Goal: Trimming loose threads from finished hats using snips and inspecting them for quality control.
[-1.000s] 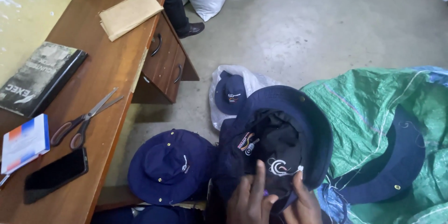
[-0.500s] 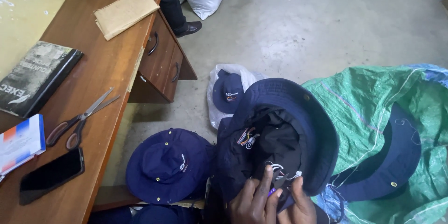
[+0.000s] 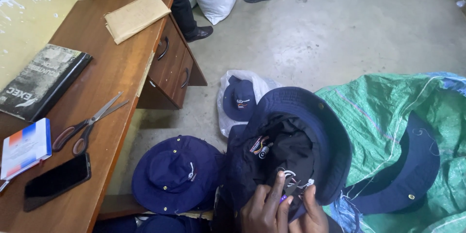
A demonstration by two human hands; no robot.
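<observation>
Across the second, the upturned navy hat point(image 3: 291, 150) has tilted so more of its dark inside and the small white stitched mark near the brim edge face up. The left hand point(image 3: 264, 208) has crept higher on the near brim, fingers now spread over the lining beside that mark, and the right hand point(image 3: 310, 213) has closed in alongside it, thumb touching the cloth. The view has also drifted slightly, so the counter point(image 3: 116, 68) sits a little lower and nearer.
</observation>
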